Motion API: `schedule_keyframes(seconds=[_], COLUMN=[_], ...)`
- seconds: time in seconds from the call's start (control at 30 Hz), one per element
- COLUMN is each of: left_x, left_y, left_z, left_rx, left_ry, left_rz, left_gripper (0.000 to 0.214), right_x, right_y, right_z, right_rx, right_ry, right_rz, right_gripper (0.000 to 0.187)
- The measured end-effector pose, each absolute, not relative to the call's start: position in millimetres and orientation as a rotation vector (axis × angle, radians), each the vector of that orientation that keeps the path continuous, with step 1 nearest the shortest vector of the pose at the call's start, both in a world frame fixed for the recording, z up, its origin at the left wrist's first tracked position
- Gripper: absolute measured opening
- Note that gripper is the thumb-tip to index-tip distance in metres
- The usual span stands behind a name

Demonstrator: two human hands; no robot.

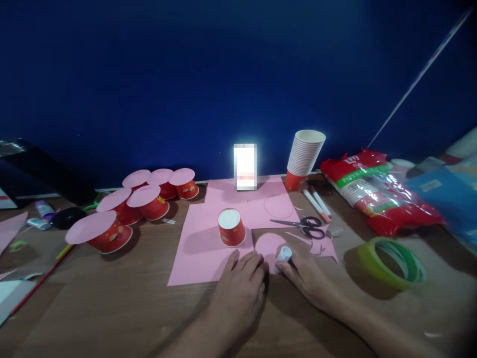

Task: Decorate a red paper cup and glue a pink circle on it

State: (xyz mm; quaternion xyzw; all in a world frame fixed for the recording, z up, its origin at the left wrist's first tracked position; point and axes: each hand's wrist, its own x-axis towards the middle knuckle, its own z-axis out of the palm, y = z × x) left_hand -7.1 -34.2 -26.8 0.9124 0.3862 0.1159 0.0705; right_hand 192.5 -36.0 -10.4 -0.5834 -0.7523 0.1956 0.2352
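My right hand (pixel 303 272) is closed around a white glue stick (pixel 284 254), which is tilted over a cut pink paper circle (pixel 269 243). Bent over the circle's near left edge, my left hand (pixel 244 278) holds it against the table; its thumb is hidden. Just beyond that hand, an upside-down red paper cup (pixel 231 228) with a pale base stands on a pink sheet (pixel 194 253). Black-handled scissors (pixel 311 227) lie behind my right hand, near pink offcuts (pixel 324 244).
Several red cups (pixel 149 204) topped with pink discs stand at left. A cup stack (pixel 306 154), two markers (pixel 317 205) and a red cup package (pixel 376 191) sit at the back right. A tape roll (pixel 363 263) lies right; a bright, pixelated screen (pixel 245 166) stands by the blue wall.
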Motion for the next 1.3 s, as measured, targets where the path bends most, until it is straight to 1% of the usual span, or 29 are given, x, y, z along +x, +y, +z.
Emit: schedule_keyframes(seconds=[0.2, 0.47, 0.7, 0.93, 1.17, 1.3], left_x=[-7.1, -6.9, -7.1, -8.3, -7.9, -7.4], left_y=[-35.1, -33.1, -34.2, -34.7, -33.9, -33.9], left_z=[-24.4, -24.1, -23.4, -21.1, -22.8, -22.6], left_rx=[2.739, 2.74, 2.746, 2.776, 2.748, 2.741], left_ry=[1.157, 1.13, 1.151, 1.136, 1.153, 1.158], left_rz=[0.343, 0.332, 0.331, 0.273, 0.26, 0.269], left_gripper=[0.031, 0.031, 0.03, 0.034, 0.034, 0.033], right_x=[194.7, 193.2, 196.7, 196.3, 196.2, 196.0], right_y=[-36.5, -36.6, -35.2, -38.1, -35.2, -35.7], right_z=[-18.0, -8.9, -14.9, -13.7, -9.2, -6.9], right_rx=[-1.609, -1.62, -1.533, -1.518, -1.52, -1.526], right_ry=[-2.037, -2.062, -2.059, -2.045, -2.044, -1.999], right_rz=[0.548, 0.548, 0.458, 0.549, 0.483, 0.578], right_gripper=[0.018, 0.016, 0.016, 0.013, 0.018, 0.014])
